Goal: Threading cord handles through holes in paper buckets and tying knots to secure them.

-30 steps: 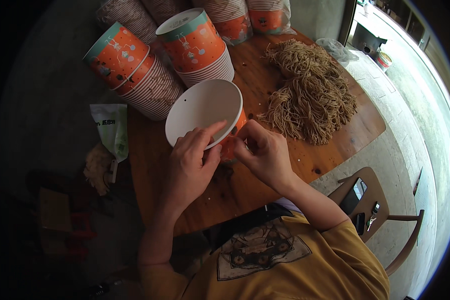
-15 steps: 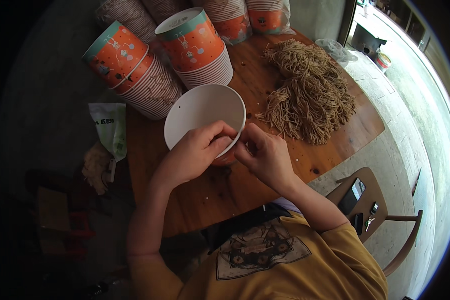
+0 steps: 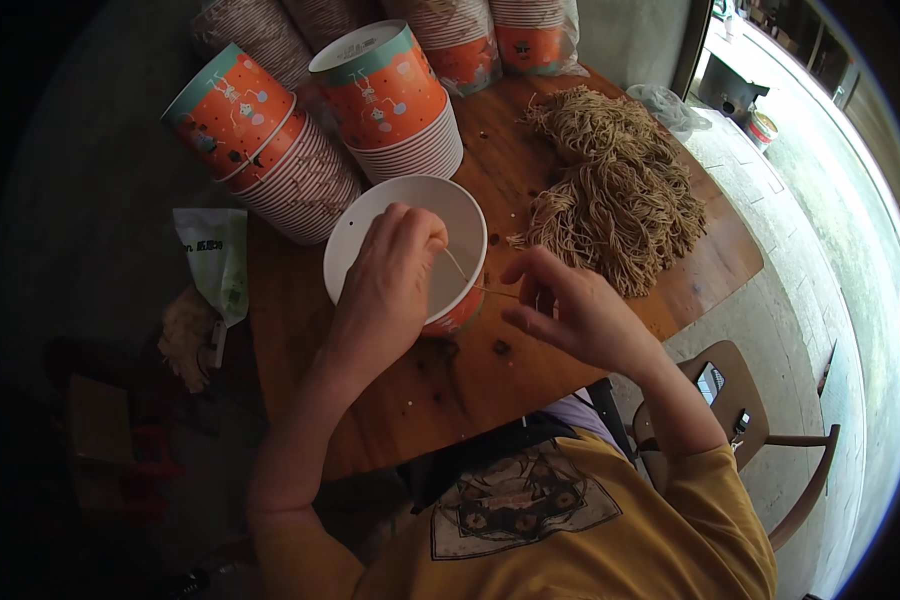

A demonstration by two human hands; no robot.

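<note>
Here both hands (image 3: 470, 290) pinch a strand (image 3: 470, 283) at the bowl's rim (image 3: 355, 225).

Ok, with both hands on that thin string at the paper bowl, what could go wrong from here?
The string is very thin and stretched between the left hand and right hand; it could snap or slip free. The paper bowl rests tilted under the left hand, so a hard pull might tip it. The leaning cup stacks stand close behind, and a nudged bowl could topple them off the wooden table.
</note>
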